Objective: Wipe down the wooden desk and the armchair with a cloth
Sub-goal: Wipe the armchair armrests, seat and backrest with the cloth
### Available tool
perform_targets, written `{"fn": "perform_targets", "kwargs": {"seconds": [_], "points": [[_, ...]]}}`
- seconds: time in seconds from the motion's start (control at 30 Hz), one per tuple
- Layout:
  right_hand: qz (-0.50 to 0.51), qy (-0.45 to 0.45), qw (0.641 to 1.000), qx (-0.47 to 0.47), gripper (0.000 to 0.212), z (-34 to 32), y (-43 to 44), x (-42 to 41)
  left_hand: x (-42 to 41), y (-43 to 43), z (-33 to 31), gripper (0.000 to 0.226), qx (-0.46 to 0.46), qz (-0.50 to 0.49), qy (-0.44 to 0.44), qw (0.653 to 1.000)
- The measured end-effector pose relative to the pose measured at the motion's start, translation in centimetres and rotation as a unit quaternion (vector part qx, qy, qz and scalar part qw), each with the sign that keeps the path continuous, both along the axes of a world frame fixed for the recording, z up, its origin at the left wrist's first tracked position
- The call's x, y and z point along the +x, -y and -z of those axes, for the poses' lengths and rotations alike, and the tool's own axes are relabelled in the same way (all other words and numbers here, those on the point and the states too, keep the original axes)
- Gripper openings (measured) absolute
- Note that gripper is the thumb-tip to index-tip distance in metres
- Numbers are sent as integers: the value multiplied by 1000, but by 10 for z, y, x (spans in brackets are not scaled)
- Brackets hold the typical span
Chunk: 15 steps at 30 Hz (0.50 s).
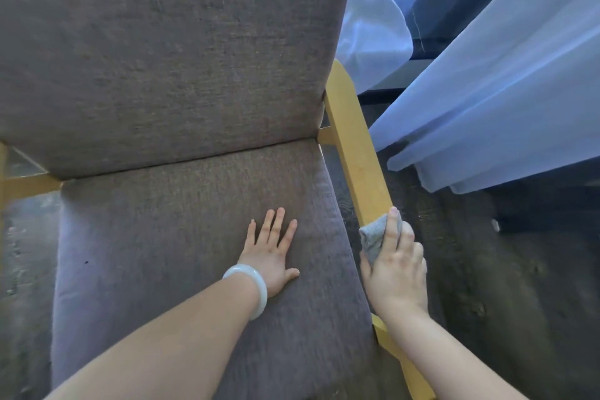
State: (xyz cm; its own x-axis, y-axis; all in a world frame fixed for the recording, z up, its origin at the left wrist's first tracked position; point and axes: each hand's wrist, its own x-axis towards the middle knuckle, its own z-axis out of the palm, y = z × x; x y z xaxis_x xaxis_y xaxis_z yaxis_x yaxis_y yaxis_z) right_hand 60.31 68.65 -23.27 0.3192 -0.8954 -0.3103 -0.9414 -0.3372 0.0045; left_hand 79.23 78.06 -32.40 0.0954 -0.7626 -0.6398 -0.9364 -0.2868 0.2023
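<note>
Right hand [396,273] grasps cloth [373,239] on armrest [352,143], lower right — left hand [271,252] flat, fingers straight, on seat [181,230], centre.

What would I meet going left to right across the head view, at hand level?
Seat cushion → left hand, flat on the cushion → grey cloth → right hand, gripping the cloth → floor.

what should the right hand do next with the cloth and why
Probably slide the cloth up the wooden armrest toward the backrest: the right hand holds it on the rail's near part, and a long bare stretch lies ahead.
</note>
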Motion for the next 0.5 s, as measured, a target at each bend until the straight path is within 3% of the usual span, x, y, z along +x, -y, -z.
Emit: {"fn": "perform_targets", "kwargs": {"seconds": [0.1,0.27,0.4,0.5], "points": [[-17,-24,999,21,96,-13,-22,-25,-4,-42,-14,97,26,18,6,999],[-80,-156,983,47,96,-33,-20,-22,-4,-90,-35,90,63,15,7,998],[-118,-226,964,72,67,-53,-9,-4,-1,-118,-50,74,91,-23,-3,996],[-95,-202,966,129,53,-65,-10,10,3,-141,-58,69,102,-38,10,994]]}}
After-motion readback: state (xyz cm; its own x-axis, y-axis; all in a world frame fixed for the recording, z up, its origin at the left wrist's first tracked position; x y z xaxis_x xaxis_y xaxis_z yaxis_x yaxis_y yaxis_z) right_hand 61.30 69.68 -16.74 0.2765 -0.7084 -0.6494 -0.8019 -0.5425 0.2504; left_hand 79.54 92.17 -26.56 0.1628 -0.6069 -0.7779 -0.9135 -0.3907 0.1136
